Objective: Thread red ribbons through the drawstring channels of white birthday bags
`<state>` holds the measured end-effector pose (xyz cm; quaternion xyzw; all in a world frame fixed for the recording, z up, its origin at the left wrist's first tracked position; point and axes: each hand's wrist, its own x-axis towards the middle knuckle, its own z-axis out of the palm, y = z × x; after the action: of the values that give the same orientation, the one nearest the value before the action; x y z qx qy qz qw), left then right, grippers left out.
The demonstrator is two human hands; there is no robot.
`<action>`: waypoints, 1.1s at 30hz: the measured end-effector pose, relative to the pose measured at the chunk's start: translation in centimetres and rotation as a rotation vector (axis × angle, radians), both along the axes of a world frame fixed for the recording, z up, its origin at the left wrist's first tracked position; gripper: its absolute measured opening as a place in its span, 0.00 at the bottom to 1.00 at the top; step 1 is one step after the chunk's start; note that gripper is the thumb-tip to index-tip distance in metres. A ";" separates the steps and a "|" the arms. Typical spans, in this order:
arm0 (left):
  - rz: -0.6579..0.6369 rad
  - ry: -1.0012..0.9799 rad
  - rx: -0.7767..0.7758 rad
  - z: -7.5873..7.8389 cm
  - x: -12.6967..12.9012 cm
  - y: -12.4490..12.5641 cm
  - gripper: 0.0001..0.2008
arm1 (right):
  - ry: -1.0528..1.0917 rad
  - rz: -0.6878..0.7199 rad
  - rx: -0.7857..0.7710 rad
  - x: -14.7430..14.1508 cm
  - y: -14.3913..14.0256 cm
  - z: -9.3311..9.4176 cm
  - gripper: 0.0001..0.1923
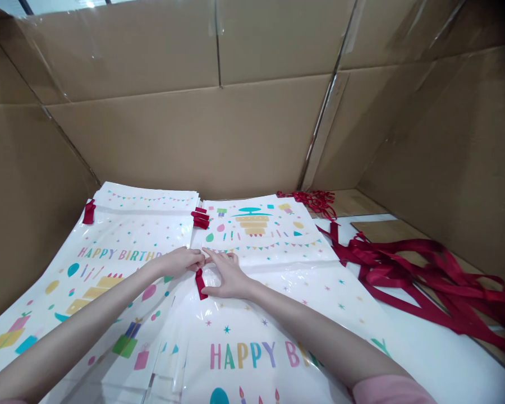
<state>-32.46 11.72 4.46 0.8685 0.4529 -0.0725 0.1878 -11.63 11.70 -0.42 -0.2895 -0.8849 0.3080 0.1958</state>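
Observation:
A glossy white bag or sheet printed "HAPPY BIRTHDAY" (256, 314) lies on the right-hand stack in front of me, with a fold across its upper part. At its left edge is a short red ribbon (201, 284). My left hand (183, 261) is closed, its fingertips pinched at the ribbon's upper end. My right hand (229, 275) lies against the printed surface with thumb and index finger spread apart. Its thumb touches the ribbon's lower part, while its index fingertip meets the left fingers. Exactly what lies under the fingertips is hidden.
A matching printed stack (147, 219) lies on the left, with red ribbon tabs (200, 219) at its sides. Long loose red ribbons (408, 269) spread over the right side, near a bunch of thin red cords (320, 201). Tall cardboard walls (185, 140) enclose the work surface.

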 end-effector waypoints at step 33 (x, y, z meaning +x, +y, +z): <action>0.055 0.143 0.184 0.0 2.4 -3.7 0.32 | -0.094 0.019 0.093 2.3 -0.4 0.7 0.50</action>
<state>-30.04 8.04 4.42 0.8620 0.4934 -0.0872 0.0767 -9.35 11.28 0.28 -0.2858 -0.9092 0.2542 0.1643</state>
